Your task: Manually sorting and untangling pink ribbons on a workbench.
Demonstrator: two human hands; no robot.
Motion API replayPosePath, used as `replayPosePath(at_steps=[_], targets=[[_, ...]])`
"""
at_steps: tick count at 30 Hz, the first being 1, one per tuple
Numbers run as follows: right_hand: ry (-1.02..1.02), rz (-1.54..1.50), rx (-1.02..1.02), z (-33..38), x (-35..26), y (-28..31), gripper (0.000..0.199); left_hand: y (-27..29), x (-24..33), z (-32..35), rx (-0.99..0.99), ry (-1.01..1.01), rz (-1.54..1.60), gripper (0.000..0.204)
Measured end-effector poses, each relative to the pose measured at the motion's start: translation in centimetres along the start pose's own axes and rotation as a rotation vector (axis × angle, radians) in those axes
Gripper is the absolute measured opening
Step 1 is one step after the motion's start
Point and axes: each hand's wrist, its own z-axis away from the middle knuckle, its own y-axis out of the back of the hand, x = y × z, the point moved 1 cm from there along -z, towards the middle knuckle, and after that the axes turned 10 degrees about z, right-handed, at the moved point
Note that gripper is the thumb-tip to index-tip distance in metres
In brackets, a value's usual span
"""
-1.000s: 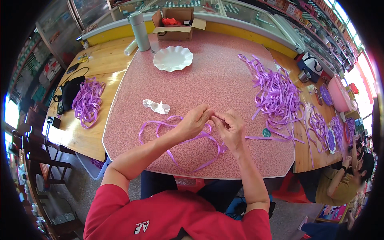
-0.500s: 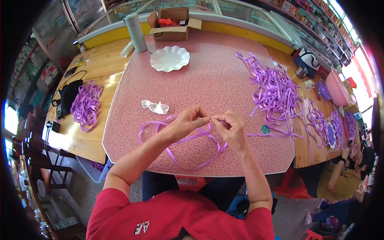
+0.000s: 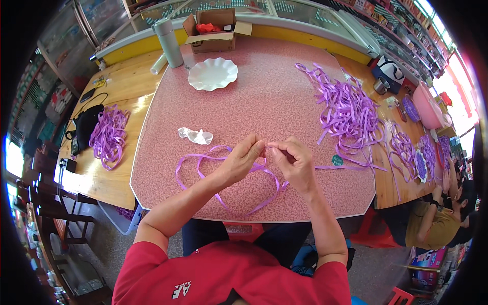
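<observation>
Narrow glossy purple ribbon (image 3: 264,204) is lying in loose loops on the pink speckled table (image 3: 264,101) around and beneath my left hand (image 3: 241,160) and right hand (image 3: 298,166), whose fingers are pinching together on something too small to tell, so I am favouring light pressure and slack loops.

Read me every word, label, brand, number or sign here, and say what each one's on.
I don't copy out lettering, but it stands here:
Red shirt: white letters on the chest.
Cardboard box: dark mark, too small to read.
Round green disc: any print too small to read.
Colourful carton, lower right: print too small to read.
Shelf packages, upper right: too small to read.
</observation>
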Motion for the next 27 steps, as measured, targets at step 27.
replayPosePath(at_steps=[27], targets=[[-0.755, -0.812, -0.303, 1.2, 2.5, -1.7, 0.021, 0.4, 4.9, 0.8, -0.174, -0.691, -0.948, 0.018]])
